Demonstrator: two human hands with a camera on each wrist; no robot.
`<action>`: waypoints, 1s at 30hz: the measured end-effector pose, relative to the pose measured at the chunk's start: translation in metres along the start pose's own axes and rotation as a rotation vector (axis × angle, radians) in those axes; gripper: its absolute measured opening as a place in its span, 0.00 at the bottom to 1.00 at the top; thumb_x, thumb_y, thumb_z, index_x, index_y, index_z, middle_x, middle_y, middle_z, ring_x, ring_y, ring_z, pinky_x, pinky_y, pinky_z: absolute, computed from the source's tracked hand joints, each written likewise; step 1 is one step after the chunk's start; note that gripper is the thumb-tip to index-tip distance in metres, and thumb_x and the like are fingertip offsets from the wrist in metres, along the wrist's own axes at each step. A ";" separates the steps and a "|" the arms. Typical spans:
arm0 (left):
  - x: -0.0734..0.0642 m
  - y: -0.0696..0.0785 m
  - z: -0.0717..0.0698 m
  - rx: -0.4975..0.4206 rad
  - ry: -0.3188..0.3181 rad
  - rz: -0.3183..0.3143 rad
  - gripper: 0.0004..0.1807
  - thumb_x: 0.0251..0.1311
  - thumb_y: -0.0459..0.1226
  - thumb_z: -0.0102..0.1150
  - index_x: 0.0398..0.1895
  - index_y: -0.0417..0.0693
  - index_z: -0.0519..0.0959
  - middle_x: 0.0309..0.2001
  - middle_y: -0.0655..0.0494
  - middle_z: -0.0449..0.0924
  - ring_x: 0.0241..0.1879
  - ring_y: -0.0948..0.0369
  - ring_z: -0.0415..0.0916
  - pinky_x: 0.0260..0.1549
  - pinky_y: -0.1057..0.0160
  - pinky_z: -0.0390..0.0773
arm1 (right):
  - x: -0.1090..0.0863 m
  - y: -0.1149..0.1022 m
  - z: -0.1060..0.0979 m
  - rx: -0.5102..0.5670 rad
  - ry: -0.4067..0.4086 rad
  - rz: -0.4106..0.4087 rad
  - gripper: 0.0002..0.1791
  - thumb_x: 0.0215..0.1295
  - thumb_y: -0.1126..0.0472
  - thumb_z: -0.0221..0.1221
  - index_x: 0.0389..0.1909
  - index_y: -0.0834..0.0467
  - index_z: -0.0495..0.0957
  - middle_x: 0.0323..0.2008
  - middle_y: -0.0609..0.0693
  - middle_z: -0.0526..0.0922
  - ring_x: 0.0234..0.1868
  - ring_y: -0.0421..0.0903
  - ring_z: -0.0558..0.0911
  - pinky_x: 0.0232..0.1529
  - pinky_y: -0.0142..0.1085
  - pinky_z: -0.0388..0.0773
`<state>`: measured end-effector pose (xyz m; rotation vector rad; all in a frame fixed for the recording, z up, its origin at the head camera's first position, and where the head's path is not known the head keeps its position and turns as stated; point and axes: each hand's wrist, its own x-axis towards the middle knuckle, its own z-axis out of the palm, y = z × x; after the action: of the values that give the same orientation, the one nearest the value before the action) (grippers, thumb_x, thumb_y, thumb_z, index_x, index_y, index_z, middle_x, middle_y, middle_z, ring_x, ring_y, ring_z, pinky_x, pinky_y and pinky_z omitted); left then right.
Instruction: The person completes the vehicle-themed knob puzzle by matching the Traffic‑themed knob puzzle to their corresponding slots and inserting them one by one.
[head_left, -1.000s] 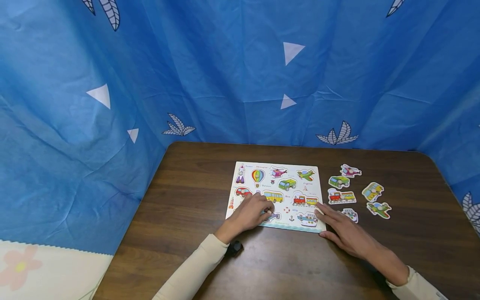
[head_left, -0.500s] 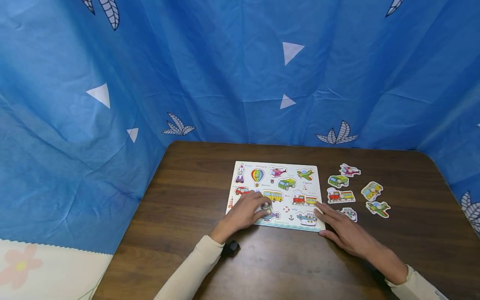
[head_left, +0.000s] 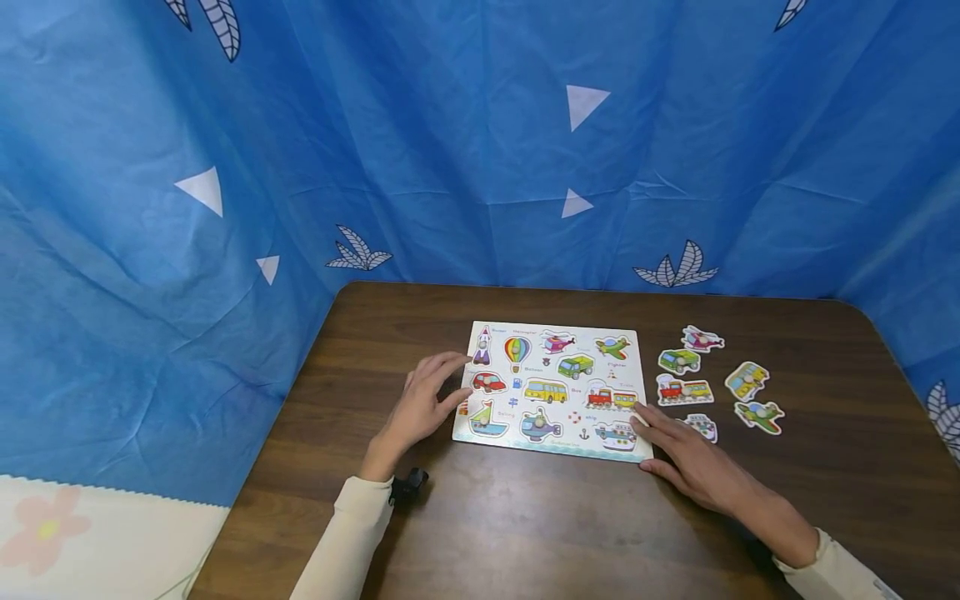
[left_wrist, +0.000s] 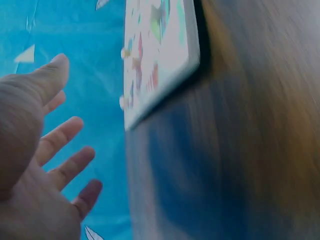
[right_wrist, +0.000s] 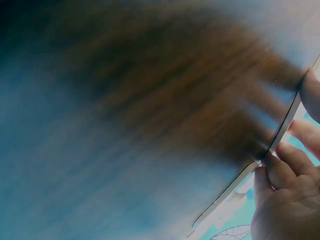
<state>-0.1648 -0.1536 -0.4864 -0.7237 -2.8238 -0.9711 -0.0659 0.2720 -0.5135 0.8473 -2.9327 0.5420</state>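
A white puzzle board printed with vehicles lies on the table. My left hand hovers just off its left edge, thumb and fingers spread, holding nothing. In the left wrist view the left hand is apart from the board. A blue submarine piece with a knob sits at its matching picture near the board's front. My right hand rests at the board's right edge, fingertips over the border and fingers extended. The right wrist view shows that hand against the board's edge.
Right of the board lie loose pieces: helicopter, green truck, train, yellow bus, plane and a ship, partly behind the right hand. A blue curtain hangs behind the table.
My left hand's fingers have opened off the submarine piece, and the hand has moved left, uncovering the sailboat and car on the board. The right hand has stayed in place.
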 end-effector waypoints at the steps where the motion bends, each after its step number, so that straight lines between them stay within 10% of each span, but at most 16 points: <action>1: -0.003 -0.003 -0.002 -0.003 -0.010 -0.018 0.27 0.65 0.43 0.65 0.68 0.52 0.75 0.68 0.52 0.72 0.69 0.49 0.64 0.60 0.40 0.63 | 0.000 0.000 0.000 0.000 -0.001 0.000 0.34 0.65 0.49 0.65 0.69 0.59 0.72 0.73 0.57 0.68 0.69 0.62 0.71 0.58 0.59 0.73; 14: -0.034 -0.021 0.003 -0.032 -0.343 -0.239 0.35 0.70 0.60 0.50 0.78 0.72 0.56 0.82 0.49 0.38 0.79 0.37 0.23 0.65 0.24 0.27 | -0.001 -0.001 -0.001 0.019 -0.018 0.005 0.34 0.66 0.49 0.64 0.69 0.58 0.72 0.73 0.58 0.68 0.69 0.63 0.70 0.59 0.59 0.73; 30: -0.038 -0.019 0.005 -0.034 -0.335 -0.218 0.33 0.67 0.52 0.60 0.75 0.68 0.64 0.81 0.46 0.39 0.78 0.36 0.22 0.65 0.24 0.25 | 0.001 -0.004 -0.006 0.007 -0.022 -0.007 0.34 0.65 0.49 0.66 0.69 0.59 0.72 0.72 0.59 0.68 0.68 0.64 0.71 0.58 0.60 0.74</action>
<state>-0.1398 -0.1792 -0.5097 -0.6457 -3.2411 -1.0142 -0.0647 0.2705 -0.5066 0.8691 -2.9486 0.5463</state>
